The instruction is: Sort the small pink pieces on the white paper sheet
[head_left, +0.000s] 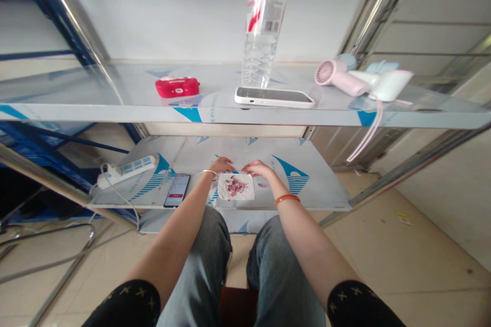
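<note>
So I'm on the head feed, and the thing in play is a flat white packet point(236, 189) with a reddish pattern, lying on the lower shelf point(324, 197). My read: this is the fiddly fingers-at-the-edge step. Left hand point(223, 165) is at the packet's far left corner, fingers loosely curled; right hand point(260, 167) is at its far right corner, fingers bent inward, about half closed. Can't tell if either one really has a pinch on it, the fingertips are just too small. Imo the next move calls for a light, even grip at both corners, since it looks thin and crinkly. No clue whether the pattern is print or stuff showing through, and the underside is hidden. The dark phone point(177, 191) left of the packet has its screen partly pixelated, and the bottle point(264, 36) up beyond the packet is cut off at the top.
</note>
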`<state>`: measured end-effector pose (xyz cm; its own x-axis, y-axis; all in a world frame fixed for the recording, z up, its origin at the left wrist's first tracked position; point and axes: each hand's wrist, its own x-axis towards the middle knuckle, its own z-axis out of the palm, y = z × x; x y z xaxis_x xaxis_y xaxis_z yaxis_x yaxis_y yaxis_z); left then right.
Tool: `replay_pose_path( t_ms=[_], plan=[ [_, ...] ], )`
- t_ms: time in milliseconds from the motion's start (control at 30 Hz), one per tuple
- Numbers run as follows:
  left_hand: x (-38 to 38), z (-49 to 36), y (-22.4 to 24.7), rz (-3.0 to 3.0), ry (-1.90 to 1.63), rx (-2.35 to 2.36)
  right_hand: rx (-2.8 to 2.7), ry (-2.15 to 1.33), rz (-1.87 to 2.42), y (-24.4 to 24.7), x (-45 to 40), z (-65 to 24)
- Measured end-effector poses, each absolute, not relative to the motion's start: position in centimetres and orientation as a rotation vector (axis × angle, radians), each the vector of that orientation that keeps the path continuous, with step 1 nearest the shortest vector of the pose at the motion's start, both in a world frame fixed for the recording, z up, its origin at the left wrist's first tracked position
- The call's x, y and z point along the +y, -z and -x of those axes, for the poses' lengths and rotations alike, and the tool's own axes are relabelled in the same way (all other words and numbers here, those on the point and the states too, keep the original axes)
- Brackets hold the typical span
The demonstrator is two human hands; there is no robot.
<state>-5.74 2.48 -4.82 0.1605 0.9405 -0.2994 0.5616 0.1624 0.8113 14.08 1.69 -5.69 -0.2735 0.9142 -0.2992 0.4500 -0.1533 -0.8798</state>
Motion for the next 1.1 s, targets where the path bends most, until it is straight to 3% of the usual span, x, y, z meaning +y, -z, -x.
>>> replay_pose_path(
  t_ms=[1100],
  plan=[
    [0.9,5.8,3.2,-1.544,-0.474,1.405,-1.611,-1.514,1.513,5.3,1.6,-13.3]
  ],
)
